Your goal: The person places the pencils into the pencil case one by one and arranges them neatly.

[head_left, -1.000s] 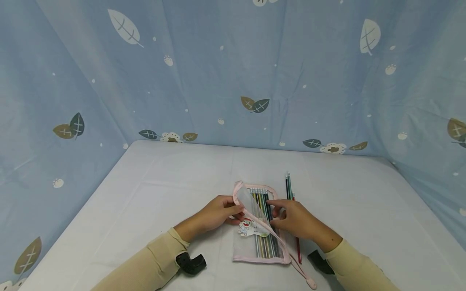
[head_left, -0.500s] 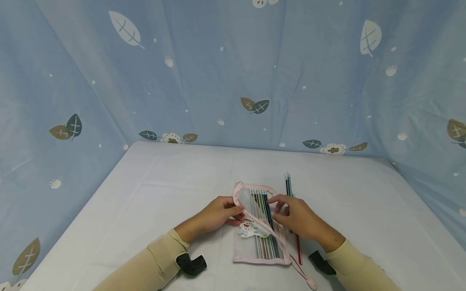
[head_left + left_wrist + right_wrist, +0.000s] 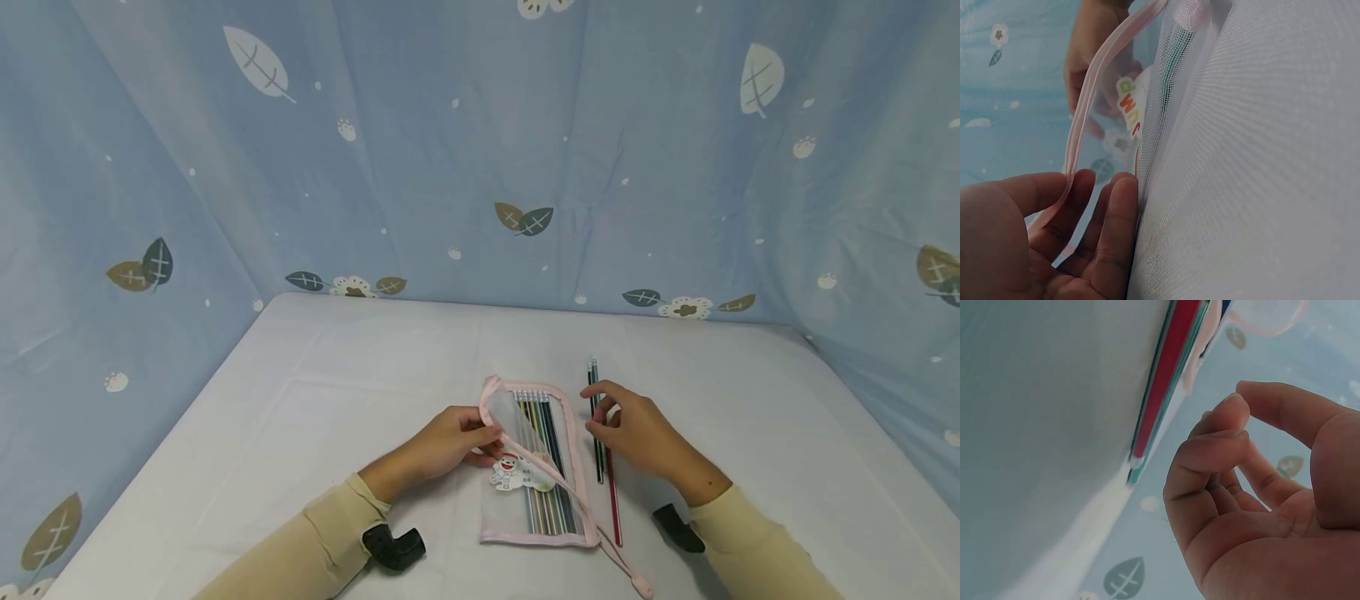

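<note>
A mesh pencil pouch (image 3: 491,508) with pink edging lies on the white table; a row of pencils (image 3: 555,510) shows inside. My left hand (image 3: 453,437) pinches the pink edge of its opening and lifts the front flap. In the left wrist view the pink edging (image 3: 1079,125) runs between thumb and fingers. Right of the pouch lie a red pencil (image 3: 615,500) and dark and green pencils (image 3: 599,467). Over these hovers my right hand (image 3: 637,429), fingers loosely bent and holding nothing. The right wrist view shows the red pencil (image 3: 1163,381) beside the fingers.
A cartoon label (image 3: 517,472) sits on the pouch's front. Its pink strap (image 3: 630,571) trails toward the near right. Black wrist devices (image 3: 393,546) are on both sleeves. Behind the white table (image 3: 375,358) hangs a blue leaf-patterned curtain (image 3: 420,167).
My right hand has drawn away from the pouch opening, moving right to above the loose pencils. My left hand keeps its hold on the flap edge.
</note>
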Available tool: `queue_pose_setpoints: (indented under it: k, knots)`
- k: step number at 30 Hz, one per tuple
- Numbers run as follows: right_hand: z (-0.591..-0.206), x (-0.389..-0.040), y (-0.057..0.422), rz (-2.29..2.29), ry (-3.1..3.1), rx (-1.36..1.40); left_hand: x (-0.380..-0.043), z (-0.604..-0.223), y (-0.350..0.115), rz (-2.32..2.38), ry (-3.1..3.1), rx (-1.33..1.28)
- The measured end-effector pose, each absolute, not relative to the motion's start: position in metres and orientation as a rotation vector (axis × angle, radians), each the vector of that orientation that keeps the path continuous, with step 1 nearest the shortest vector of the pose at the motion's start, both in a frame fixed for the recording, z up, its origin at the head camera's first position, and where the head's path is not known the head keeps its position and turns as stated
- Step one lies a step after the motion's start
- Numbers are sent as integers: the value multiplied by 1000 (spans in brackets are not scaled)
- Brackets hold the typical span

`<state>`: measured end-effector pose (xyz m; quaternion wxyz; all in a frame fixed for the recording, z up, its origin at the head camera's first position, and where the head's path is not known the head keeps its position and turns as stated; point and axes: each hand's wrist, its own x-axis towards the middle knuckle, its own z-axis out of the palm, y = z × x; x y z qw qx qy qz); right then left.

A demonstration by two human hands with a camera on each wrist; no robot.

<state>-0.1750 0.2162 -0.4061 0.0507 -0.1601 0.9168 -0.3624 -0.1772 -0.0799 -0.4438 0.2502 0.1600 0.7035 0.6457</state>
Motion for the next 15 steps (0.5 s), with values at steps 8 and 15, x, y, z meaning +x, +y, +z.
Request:
queue_pose_setpoints:
  k: [8, 15]
  knots:
    - [-407, -181, 227, -1085, 2782, -396, -178, -444, -79, 1767, 1908, 436]
    - [-409, -187, 235, -1019, 2764, -371, -178, -444, -79, 1766, 1914, 431]
